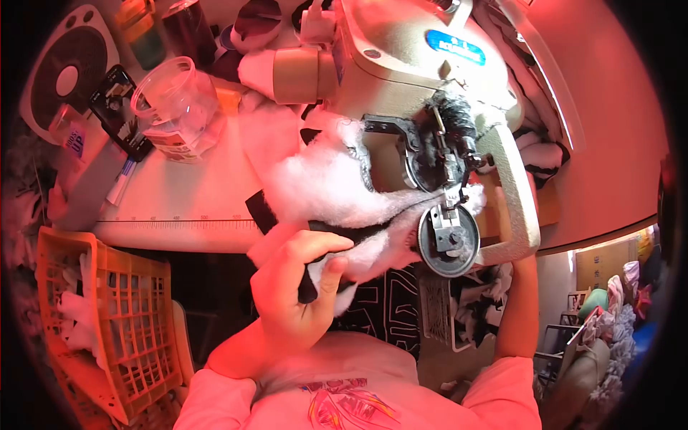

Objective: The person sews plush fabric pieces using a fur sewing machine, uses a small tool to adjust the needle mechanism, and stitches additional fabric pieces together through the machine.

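White fluffy faux fur (322,183) with black backing runs into the sewing machine (423,86). Its edge lies between the two round metal feed discs; the front disc (448,241) shows its face. My left hand (297,287) is closed on the near end of the fur, thumb against curled fingers, left of the discs. My right forearm (517,308) reaches up behind the pale curved machine arm (519,193). The right hand's fingers are hidden there, so its grip cannot be made out. Black thread or lint coats the needle mechanism (451,129).
On the table's left side stand a clear plastic tub (175,107), a phone (122,111), a fan (69,75) and a dark can (190,32). An orange crate (136,322) with white scraps stands below left. Another basket (437,308) holds dark and white pieces under the machine.
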Demonstrator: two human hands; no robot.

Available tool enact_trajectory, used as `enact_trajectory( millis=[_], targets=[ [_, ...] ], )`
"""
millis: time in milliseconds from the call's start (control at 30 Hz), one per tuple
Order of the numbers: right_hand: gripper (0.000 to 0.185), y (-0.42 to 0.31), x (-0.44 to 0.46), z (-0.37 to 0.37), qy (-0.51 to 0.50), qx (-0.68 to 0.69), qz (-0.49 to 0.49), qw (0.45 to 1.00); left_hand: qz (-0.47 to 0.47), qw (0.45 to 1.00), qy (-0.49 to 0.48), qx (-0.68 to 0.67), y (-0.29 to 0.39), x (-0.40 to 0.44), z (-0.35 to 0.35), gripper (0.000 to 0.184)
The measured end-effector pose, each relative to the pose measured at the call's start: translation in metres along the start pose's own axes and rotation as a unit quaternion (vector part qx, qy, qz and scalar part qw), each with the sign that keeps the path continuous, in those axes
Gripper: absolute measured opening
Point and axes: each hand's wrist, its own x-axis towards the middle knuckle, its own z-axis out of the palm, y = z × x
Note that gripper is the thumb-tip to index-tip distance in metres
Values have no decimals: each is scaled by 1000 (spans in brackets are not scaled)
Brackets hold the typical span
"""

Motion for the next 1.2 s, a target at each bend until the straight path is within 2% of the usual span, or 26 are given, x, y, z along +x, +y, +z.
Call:
enact_trajectory(
  millis=[33, 100, 133, 200, 267, 333, 367, 400, 433, 467, 533, 567, 600, 633, 700, 733, 767, 833, 900, 967, 1000, 1033, 1067, 1100, 1133, 1200],
  targets=[
    [35, -9, 0, -5, 36, 23, 8, 999, -58, 995, -4, -82, 1, -2, 0, 11],
    [28, -40, 0, -19, 145, -21, -14, 989, -102, 980, 18, -168, 3, -4, 1, 10],
    [24, -52, -2, -23, 222, 31, -30, 974, -83, 988, 0, -133, 6, -2, -4, 10],
    [26, -88, -10, -46, 282, -29, -119, 952, 30, 996, -11, -82, 5, 7, -8, 11],
    [24, -129, -5, -53, 247, -76, -325, 910, 75, 993, -33, -86, 3, 6, -8, 18],
    [27, -187, -7, -41, 15, -101, -338, 936, 140, 987, -57, -63, 10, 13, -11, 28],
    [29, -208, -1, -39, -89, -108, -288, 947, 173, 982, -56, -40, 11, 14, -11, 30],
    [30, -202, 10, -24, -99, -120, -358, 920, 205, 977, -55, -17, 13, 14, -10, 33],
    [31, -202, 14, -15, -133, -114, -363, 915, 239, 970, -32, 36, 15, 15, -9, 33],
    [33, -203, 17, -8, -166, -108, -369, 908, 238, 970, -30, 34, 16, 19, -15, 33],
    [31, -202, 26, -2, -212, -48, -384, 897, 289, 951, -98, 54, 15, 32, -34, 31],
    [30, -202, 29, -2, -241, -20, -381, 892, 270, 958, -80, 49, 11, 36, -39, 26],
    [29, -201, 30, 1, -235, 8, -373, 898, 281, 958, -24, 46, -8, 42, -36, 28],
    [28, -201, 31, 2, -243, 24, -362, 899, 269, 962, -12, 45, -18, 53, -37, 36],
    [26, -202, 33, 2, -267, 29, -350, 897, 315, 928, -82, 180, -45, 77, -57, 48],
    [26, -204, 33, 3, -268, 27, -354, 895, 327, 909, -102, 237, -52, 81, -58, 47],
    [25, -204, 32, 4, -268, 25, -351, 897, 327, 909, -98, 238, -56, 79, -55, 47],
    [25, -206, 28, 4, -277, 13, -346, 896, 395, 853, -46, 339, -63, 76, -42, 43],
    [26, -207, 25, 5, -275, 4, -350, 895, 421, 840, -25, 340, -66, 73, -34, 40],
    [27, -208, 22, 9, -274, -3, -354, 894, 496, 807, 39, 317, -72, 77, -30, 35],
    [28, -208, 21, 12, -269, 8, -356, 895, 464, 853, -8, 238, -68, 80, -36, 24],
    [29, -209, 21, 14, -263, 19, -358, 896, 463, 854, -6, 238, -64, 80, -38, 24],
    [29, -210, 21, 15, -265, 18, -359, 895, 380, 919, -40, 95, -61, 78, -39, 20],
    [29, -211, 20, 16, -270, 16, -361, 892, 284, 955, -72, -51, -57, 74, -37, 16],
    [29, -212, 19, 17, -275, 15, -363, 890, 102, 888, -4, -448, -63, 56, -11, 14],
    [26, -218, 18, 16, -300, 25, -332, 894, -16, 952, -55, -301, -38, 48, -28, 13]
  ],
)
